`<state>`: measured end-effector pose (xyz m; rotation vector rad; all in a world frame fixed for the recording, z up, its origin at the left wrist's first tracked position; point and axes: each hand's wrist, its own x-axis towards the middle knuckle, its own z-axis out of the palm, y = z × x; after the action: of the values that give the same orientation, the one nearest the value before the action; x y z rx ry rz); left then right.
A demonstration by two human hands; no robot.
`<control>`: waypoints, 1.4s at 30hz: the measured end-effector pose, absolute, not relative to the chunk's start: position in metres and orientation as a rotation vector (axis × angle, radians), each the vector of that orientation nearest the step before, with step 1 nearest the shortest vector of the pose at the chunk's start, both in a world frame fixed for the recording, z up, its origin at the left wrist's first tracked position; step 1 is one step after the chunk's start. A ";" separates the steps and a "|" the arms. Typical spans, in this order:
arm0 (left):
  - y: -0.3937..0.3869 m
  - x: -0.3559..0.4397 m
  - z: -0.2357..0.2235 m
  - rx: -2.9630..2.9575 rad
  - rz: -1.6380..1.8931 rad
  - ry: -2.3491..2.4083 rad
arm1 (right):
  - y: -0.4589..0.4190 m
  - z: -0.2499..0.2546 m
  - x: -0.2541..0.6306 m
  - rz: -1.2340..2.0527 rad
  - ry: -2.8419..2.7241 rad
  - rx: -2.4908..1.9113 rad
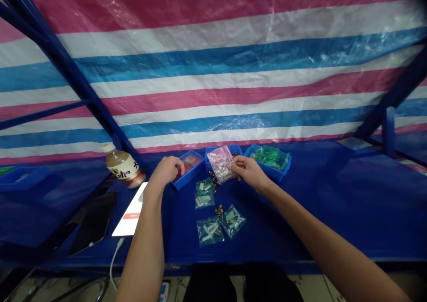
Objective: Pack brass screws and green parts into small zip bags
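Observation:
My right hand point(246, 169) pinches the edge of a pink-tinted clear plastic bag point(220, 164) of small parts, holding it above the blue tabletop point(300, 204). My left hand point(167, 171) is curled at the rim of a small blue tray point(189, 168) with reddish contents, and its fingers hide anything they may hold. Between my arms lie several clear bags of small white-and-metal parts, including one point(210, 231) near the front. Loose brass fittings point(219, 210) lie beside them.
Behind my hands stand a blue tray point(223, 150) and a blue tray of green packets point(270, 159). To the left are a bottled drink point(122, 165) and a white phone point(130, 208) with a cable. A striped tarpaulin point(213, 70) hangs behind a blue frame.

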<state>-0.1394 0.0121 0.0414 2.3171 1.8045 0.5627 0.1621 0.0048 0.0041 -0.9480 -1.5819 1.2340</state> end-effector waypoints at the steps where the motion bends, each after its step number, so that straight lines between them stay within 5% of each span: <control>1: 0.012 -0.141 0.041 2.316 0.528 1.799 | 0.005 0.004 0.162 1.240 -1.581 -0.946; 9: 0.009 -0.123 0.047 2.349 0.825 1.971 | 0.002 0.005 0.160 1.253 -1.553 -0.931; 14: -0.001 -0.077 0.048 2.072 1.270 1.396 | -0.002 0.010 0.158 1.354 -1.431 -0.851; 31: -0.008 -0.034 0.035 1.540 1.062 0.937 | -0.008 0.015 0.156 1.419 -1.424 -0.647; 42: 0.016 -0.080 0.030 1.398 1.458 1.102 | -0.005 0.017 0.161 1.435 -1.495 -0.634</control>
<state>-0.0795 0.0160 0.0305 1.3982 1.1025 1.4580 0.1609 -0.0047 0.0165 -0.6339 -1.4955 1.4352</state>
